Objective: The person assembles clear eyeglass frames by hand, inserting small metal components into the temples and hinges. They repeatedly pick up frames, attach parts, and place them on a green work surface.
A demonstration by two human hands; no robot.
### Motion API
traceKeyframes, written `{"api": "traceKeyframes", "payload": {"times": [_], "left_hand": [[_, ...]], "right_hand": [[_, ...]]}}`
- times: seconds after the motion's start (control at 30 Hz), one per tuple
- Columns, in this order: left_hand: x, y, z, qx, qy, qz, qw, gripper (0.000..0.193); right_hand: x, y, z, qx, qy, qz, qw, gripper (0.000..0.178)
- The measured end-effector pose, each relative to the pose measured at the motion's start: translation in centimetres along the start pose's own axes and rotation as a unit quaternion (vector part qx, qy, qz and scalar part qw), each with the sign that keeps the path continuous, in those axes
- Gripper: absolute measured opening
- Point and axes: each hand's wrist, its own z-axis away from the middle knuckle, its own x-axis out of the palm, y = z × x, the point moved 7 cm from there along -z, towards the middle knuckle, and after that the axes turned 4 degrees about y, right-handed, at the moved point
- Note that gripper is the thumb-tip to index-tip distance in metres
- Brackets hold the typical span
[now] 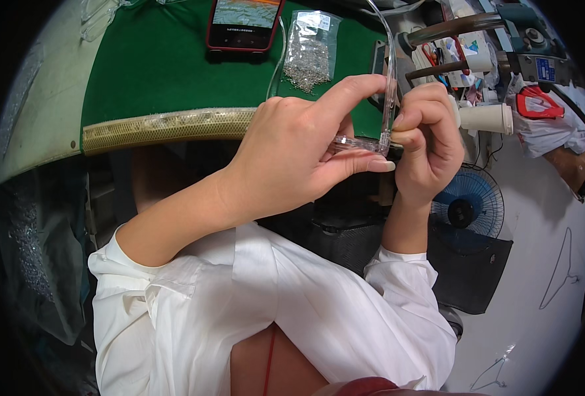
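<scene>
My left hand (292,152) is closed on a clear plastic eyeglass frame (355,143), its thumb below and its index finger reaching to the upright temple arm. That transparent temple arm (390,59) rises from the corner of the frame toward the top edge of the view. Against the same corner, my right hand (431,145) has its fingers curled into a pinch. Whatever sits between those fingertips is too small or too hidden to make out. Part of the frame is covered by the left palm and fingers.
A green-topped bench (173,72) with a gold mesh front edge (167,130) lies ahead. On it are a phone (243,26) and a clear bag of tiny metal parts (307,59). To the right are a machine (533,39), a white paper cup (487,119) and a blue fan (471,201).
</scene>
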Motion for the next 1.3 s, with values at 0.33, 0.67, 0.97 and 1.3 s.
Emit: {"api": "traceKeyframes", "payload": {"times": [0.33, 0.67, 0.97, 1.3], "left_hand": [[0.3, -0.5, -0.2, -0.059, -0.035, 0.081, 0.994, 0.066], [1.1, -0.6, -1.5, -0.027, -0.026, 0.084, 0.996, 0.07], [6.0, -2.3, -8.0, 0.021, 0.029, 0.125, 0.992, 0.044], [13.1, -2.8, -14.1, 0.091, -0.001, 0.134, 0.987, 0.014]], "right_hand": [[0.1, 0.4, 0.3, 0.007, 0.006, -0.076, 0.997, 0.023], [-0.7, 2.8, 1.5, 0.131, 0.082, -0.177, 0.972, 0.028], [-5.1, 5.4, 0.1, 0.234, 0.136, -0.246, 0.931, 0.03], [-14.7, 12.0, -0.9, 0.233, 0.208, -0.161, 0.936, 0.023]]}}
